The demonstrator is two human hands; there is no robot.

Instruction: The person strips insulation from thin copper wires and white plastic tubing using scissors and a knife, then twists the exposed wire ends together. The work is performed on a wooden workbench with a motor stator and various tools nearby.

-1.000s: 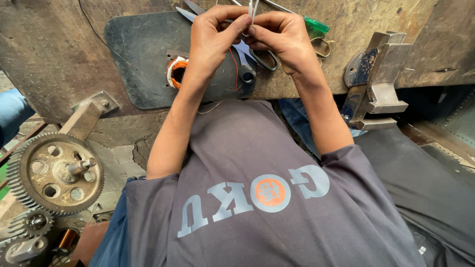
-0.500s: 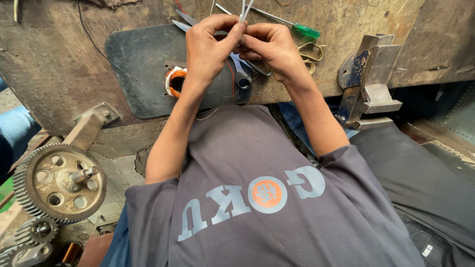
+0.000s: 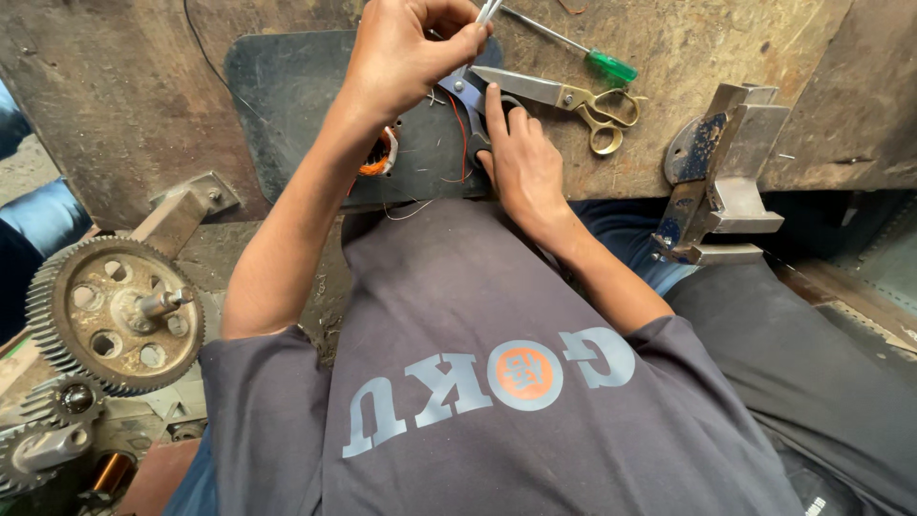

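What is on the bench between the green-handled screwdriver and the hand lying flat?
In the head view, brass-handled scissors lie between the green-handled screwdriver and the right hand.

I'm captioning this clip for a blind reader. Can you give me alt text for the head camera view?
Seen from above, a person's left hand pinches thin white wires while the right hand rests on a dark-handled tool on a dark mat. Brass-handled scissors and a green-handled screwdriver lie on the worn wooden bench; a large toothed gear sits lower left.
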